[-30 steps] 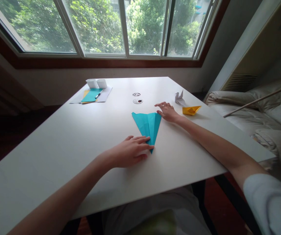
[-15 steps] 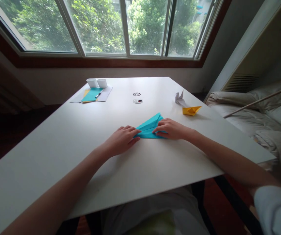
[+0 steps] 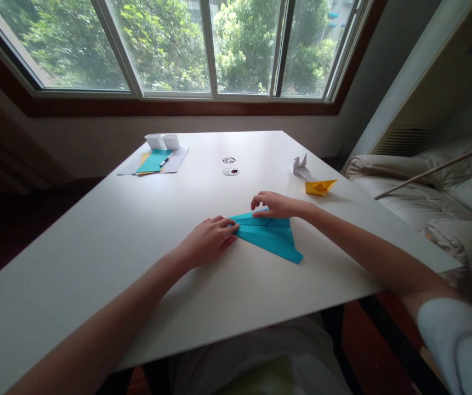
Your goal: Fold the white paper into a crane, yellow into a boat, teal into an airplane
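A folded turquoise paper (image 3: 274,238) lies on the white table, its narrow tip to the left and its wide end spread to the right. At that tip is my left hand (image 3: 211,240), its fingertips closed on the paper and hiding the very end. Along the paper's far edge hovers my right hand (image 3: 277,204), fingers curved and apart from the thumb, which reaches down to the paper. Beyond it stand a yellow paper boat (image 3: 320,187) and a white paper crane (image 3: 301,166).
At the far left of the table (image 3: 170,203) lie turquoise sheets (image 3: 154,161) with a pen (image 3: 165,161) on top, beside two white boxes (image 3: 162,142). Two round printed discs (image 3: 231,171) sit mid-table. A cushioned sofa (image 3: 408,186) stands on the right.
The turquoise paper's near flap has opened out toward me, widening its right end. My right hand has moved up to the far edge, its fingers lifted. My left hand stays at the tip.
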